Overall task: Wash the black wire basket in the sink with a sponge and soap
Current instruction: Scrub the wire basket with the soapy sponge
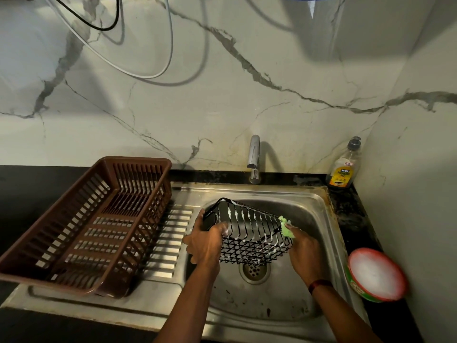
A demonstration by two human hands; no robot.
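Note:
The black wire basket [249, 233] is held tilted on its side over the steel sink [319, 206], with white soap foam along its wires. My left hand [206, 242] grips its left end, fingers curled over the rim. My right hand [305, 253] holds a green sponge [286, 227] pressed against the basket's right end. The drain [254, 269] lies below the basket.
A brown plastic dish rack [86, 224] sits on the ribbed drainboard at the left. The tap [254, 158] stands behind the sink. A dishwash gel bottle [343, 167] is at the back right corner. A round tub of white soap [377, 274] rests on the right counter.

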